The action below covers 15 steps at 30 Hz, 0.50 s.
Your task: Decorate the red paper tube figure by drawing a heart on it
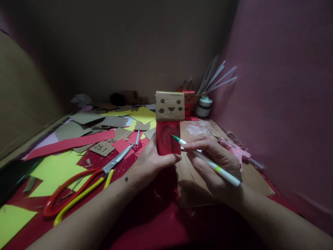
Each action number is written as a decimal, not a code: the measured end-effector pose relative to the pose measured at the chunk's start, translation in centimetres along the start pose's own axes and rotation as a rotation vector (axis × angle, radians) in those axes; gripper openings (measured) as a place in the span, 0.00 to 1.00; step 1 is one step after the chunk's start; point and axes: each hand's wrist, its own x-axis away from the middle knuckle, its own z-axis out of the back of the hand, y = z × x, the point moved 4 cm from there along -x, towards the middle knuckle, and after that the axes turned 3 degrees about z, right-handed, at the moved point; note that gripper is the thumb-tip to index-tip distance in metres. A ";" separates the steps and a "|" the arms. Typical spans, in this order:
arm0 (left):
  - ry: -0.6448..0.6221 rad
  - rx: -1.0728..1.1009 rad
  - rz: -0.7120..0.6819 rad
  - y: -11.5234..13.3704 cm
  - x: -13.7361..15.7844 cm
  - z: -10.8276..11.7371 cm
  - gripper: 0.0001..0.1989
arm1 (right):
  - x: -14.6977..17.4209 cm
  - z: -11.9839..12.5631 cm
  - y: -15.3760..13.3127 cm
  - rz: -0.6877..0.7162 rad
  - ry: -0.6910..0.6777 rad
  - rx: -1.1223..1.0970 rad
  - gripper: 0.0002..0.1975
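Observation:
My left hand (153,156) grips a small cardboard figure (170,107) by its red lower part, thumb across the front. The figure's tan, box-like head has an animal face drawn on it, and a dark heart is drawn on the red body. Between the fingers of my right hand (212,161) is a white felt-tip marker (208,161) with a green tip. That tip is at the right part of the heart; whether it touches the paper I cannot tell. A second marker or cap may lie behind the fingers, mostly hidden.
Red-handled scissors (78,187) and a yellow-handled tool (83,198) lie left among yellow, red and cardboard scraps. A pink glue gun (236,149) rests at right near the wall. Behind stand another red figure (189,104), a pale jar (204,106) and white sticks (221,78).

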 end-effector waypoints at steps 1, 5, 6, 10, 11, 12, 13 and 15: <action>-0.002 -0.005 -0.001 0.0 0.0 0.0 0.14 | 0.0 0.1 0.0 -0.006 0.020 0.004 0.14; -0.008 0.002 -0.003 -0.1 0.0 -0.1 0.14 | 0.0 0.1 0.1 -0.023 0.059 0.034 0.14; -0.007 0.009 -0.008 0.0 0.1 -0.1 0.13 | 0.0 0.1 0.0 -0.020 0.053 0.033 0.14; 0.010 0.002 -0.022 0.2 0.2 -0.1 0.12 | 0.1 -0.1 -0.2 0.032 0.005 0.038 0.15; 0.015 -0.005 -0.023 0.2 0.2 -0.1 0.13 | 0.1 0.0 -0.2 0.038 0.010 0.049 0.15; 0.017 -0.009 -0.021 0.2 0.2 -0.1 0.14 | 0.1 0.1 -0.2 0.040 0.024 0.063 0.15; 0.016 -0.009 -0.018 0.1 0.2 0.0 0.14 | 0.1 0.2 -0.2 0.036 0.039 0.074 0.15; 0.009 0.000 -0.012 -0.1 0.0 0.0 0.15 | 0.1 0.2 -0.2 0.031 0.052 0.086 0.14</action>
